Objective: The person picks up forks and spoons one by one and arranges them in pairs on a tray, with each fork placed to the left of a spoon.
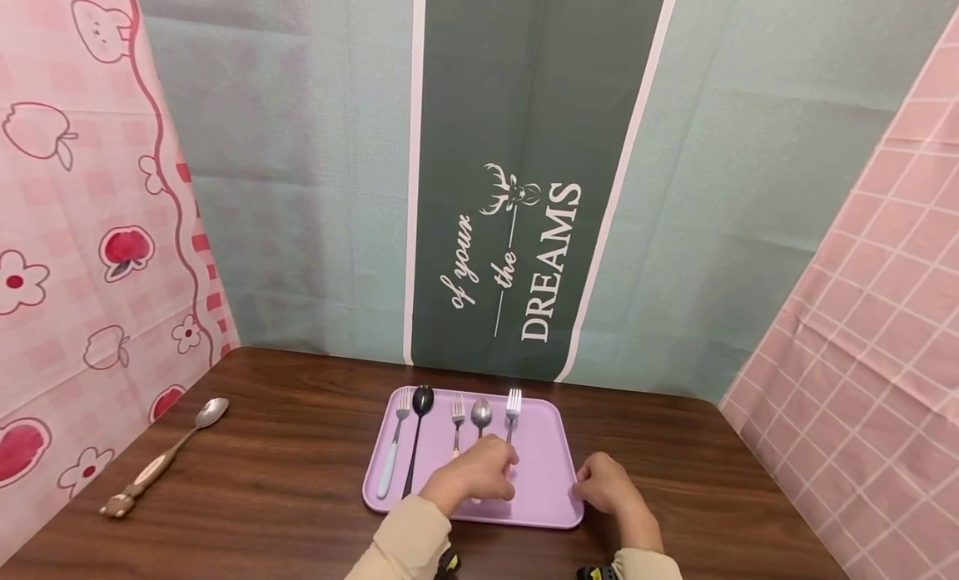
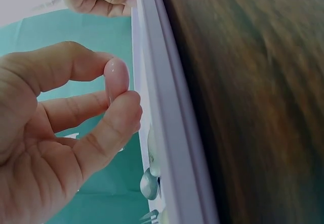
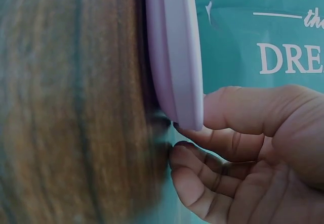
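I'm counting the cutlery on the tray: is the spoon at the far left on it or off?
Off: in the head view, the spoon lies on the wooden table, apart from the purple tray.

The head view looks forward and down from the near side over the tabletop (image 1: pixel 300 480); the wrist views, close and low beside the left hand (image 1: pixel 479 472) and right hand (image 1: pixel 608 487), tilt sideways, sharing tray (image 1: pixel 543 459) and far backdrop (image 1: pixel 330 230)

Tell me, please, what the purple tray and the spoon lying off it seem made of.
Purple tray: probably smooth plastic, given its even colour and rounded rim. Spoon: its silvery, shiny bowl suggests polished metal; the handle's material is unclear.
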### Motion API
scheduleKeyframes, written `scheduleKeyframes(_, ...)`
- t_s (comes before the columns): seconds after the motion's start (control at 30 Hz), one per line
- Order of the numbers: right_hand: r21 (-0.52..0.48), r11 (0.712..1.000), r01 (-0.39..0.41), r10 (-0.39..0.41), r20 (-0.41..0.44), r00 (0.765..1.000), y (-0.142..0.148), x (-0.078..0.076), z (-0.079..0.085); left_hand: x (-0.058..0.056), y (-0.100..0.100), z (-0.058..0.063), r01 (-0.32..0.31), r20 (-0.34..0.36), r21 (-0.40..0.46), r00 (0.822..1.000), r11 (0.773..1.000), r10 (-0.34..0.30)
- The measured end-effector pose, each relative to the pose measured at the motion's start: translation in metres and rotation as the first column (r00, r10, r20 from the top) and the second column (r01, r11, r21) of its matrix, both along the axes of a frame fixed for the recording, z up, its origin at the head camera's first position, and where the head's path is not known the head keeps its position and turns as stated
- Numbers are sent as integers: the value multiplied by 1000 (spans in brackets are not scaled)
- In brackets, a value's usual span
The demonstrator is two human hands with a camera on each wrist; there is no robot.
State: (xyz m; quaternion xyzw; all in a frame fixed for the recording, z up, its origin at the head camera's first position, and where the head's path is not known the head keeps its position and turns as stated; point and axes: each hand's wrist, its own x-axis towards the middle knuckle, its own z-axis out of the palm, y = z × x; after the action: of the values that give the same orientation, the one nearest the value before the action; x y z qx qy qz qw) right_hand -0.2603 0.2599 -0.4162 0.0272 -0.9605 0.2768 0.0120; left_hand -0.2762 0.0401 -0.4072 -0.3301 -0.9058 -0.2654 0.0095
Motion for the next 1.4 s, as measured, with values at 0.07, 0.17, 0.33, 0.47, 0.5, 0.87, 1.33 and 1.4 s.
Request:
scheduleKeyframes(0.07, 3, 1000, 2, -2, -4, 1000, 0, 0, -1, 0, 3, -1, -2, 2, -1, 1000, 1000, 2)
scheduleKeyframes(0.17, -1, 1000, 6, -6, -6, 1000, 1, 0, -2, -1, 7, -2, -6, 7, 2, 1000, 1000, 6)
scheduleKeyframes(0.33, -30, 999, 19, -19, 11, 1000, 1, 1, -3, 0, 12, -2, -23, 6, -10, 1000, 1000, 23)
scheduleKeyframes(0.47, -46, 999, 22, -21, 18, 1000, 1, 2, -2, 1, 16, -3, -38, 8, -27, 999, 999, 38)
scheduleKeyframes(0.5, -48, 999, 22, -21, 19, 1000, 1, 2, -2, 1, 17, -3, -41, 9, -29, 999, 999, 41)
scheduleKeyframes(0.87, -57, 998, 25, -23, 30, 999, 0, 1, -2, 4, 26, -8, -101, 31, -36, 994, 994, 102)
scheduleKeyframes(1.33, -59, 998, 31, -28, 37, 999, 0, 1, -2, 6, 32, -7, -133, 26, -58, 991, 989, 135)
scheduleKeyframes(1.4, -63, 998, 27, -25, 37, 999, -1, 1, -1, 7, 33, -7, -132, 28, -58, 991, 990, 134)
